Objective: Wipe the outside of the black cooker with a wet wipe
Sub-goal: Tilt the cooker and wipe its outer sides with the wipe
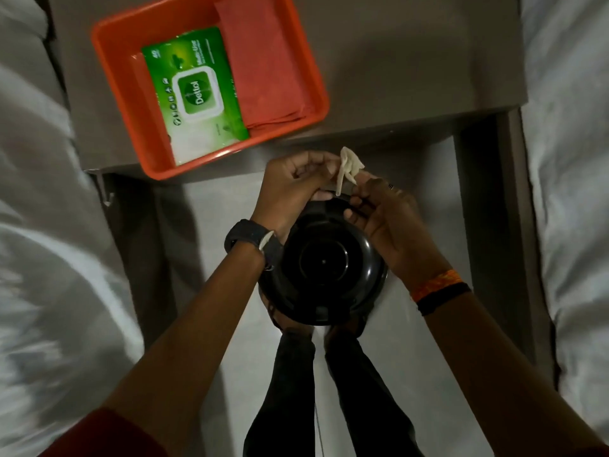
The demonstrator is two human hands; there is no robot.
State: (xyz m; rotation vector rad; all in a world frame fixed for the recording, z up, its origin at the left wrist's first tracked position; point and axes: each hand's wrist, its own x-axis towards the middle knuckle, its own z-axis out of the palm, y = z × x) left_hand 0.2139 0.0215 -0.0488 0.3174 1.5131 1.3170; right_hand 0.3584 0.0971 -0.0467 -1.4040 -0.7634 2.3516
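Note:
The round black cooker sits low in the middle of the view, between my feet on the pale floor. My left hand grips the far rim, or a handle there, at the cooker's top edge. My right hand is at the same far edge, its fingers pinching a crumpled white wet wipe that sticks up above the rim between both hands. The wipe's lower end touches the cooker's far edge.
An orange tray on a grey table holds a green wet-wipe pack and folded red cloths. White bedding lies left and white bedding lies right. My dark trouser legs stand below the cooker.

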